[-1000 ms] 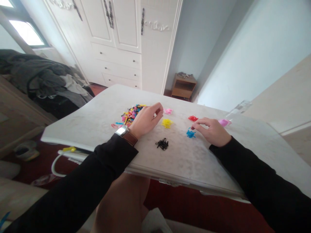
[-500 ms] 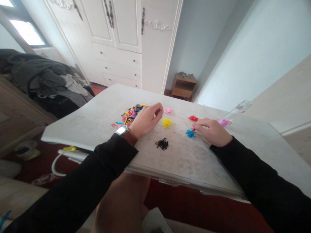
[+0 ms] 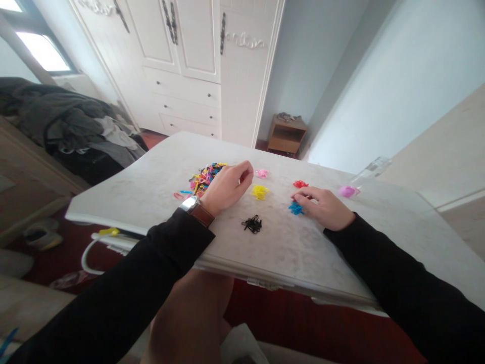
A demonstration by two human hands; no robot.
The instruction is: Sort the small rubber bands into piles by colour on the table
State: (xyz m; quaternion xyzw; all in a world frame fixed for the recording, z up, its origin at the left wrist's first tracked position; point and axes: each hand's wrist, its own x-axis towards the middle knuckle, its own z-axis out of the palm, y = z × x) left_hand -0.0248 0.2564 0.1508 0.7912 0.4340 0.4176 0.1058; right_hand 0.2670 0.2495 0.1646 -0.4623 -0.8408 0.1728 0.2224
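Note:
My left hand [image 3: 230, 186], with a brown-strapped watch [image 3: 197, 208] at the wrist, curls beside a mixed heap of small coloured rubber bands [image 3: 204, 178] and partly covers it. Its thumb and fingers are closed; what they hold, if anything, is hidden. My right hand [image 3: 325, 206] has thumb and fingertips close together over the blue rubber bands [image 3: 295, 208]; anything between them is too small to make out. Just beyond lie red rubber bands [image 3: 300, 184]. Between the hands are yellow rubber bands [image 3: 259, 192], pink ones [image 3: 261, 173] and, nearer me, black ones [image 3: 252, 224].
All the bands lie on a pale table [image 3: 322, 263]. On the right stands a clear container with a purple part [image 3: 348, 191]. Behind are a white wardrobe [image 3: 182, 76] and a small wooden stand [image 3: 287, 135]. Dark clothes [image 3: 68, 116] are heaped at the left.
My right hand has shifted slightly left, its fingertips moving up over the blue pile toward the red one. My left hand has hardly moved.

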